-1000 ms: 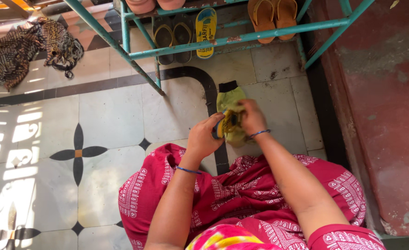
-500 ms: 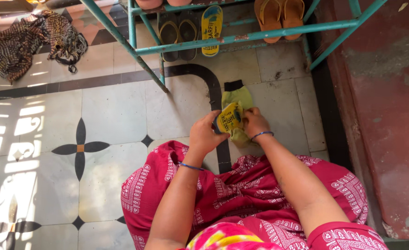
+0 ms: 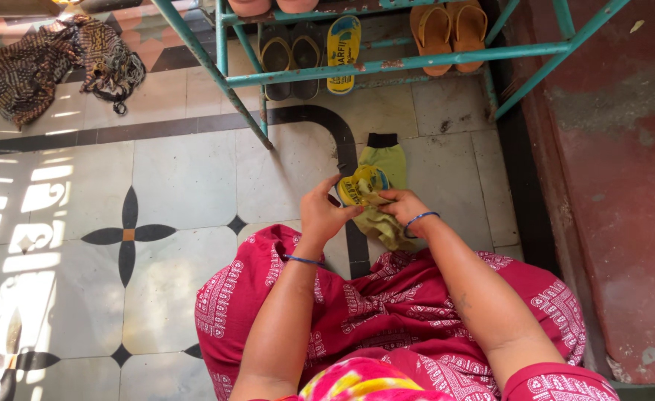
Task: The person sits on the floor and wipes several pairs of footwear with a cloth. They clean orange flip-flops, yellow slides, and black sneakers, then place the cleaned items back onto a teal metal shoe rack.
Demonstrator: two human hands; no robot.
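Marble floor [image 3: 179,178] below a teal rack [image 3: 387,63]; left hand [image 3: 321,215] grips a yellow sandal [image 3: 355,187]; right hand [image 3: 403,206] clutches a green cloth [image 3: 383,223].

Yellow flat rubber sandal [image 3: 360,186] with blue edging; yellow-green soft cloth [image 3: 384,167] with black cuff. Teal metal rack [image 3: 387,63], far, with rust patches. White marble floor tiles [image 3: 179,186] bearing black four-petal motifs. Magenta garment [image 3: 394,312] printed in white. Brown-black striped cloth [image 3: 38,67], far left.

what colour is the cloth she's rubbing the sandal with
Yellow-green cloth with a black band at its far end, seen in the head view.
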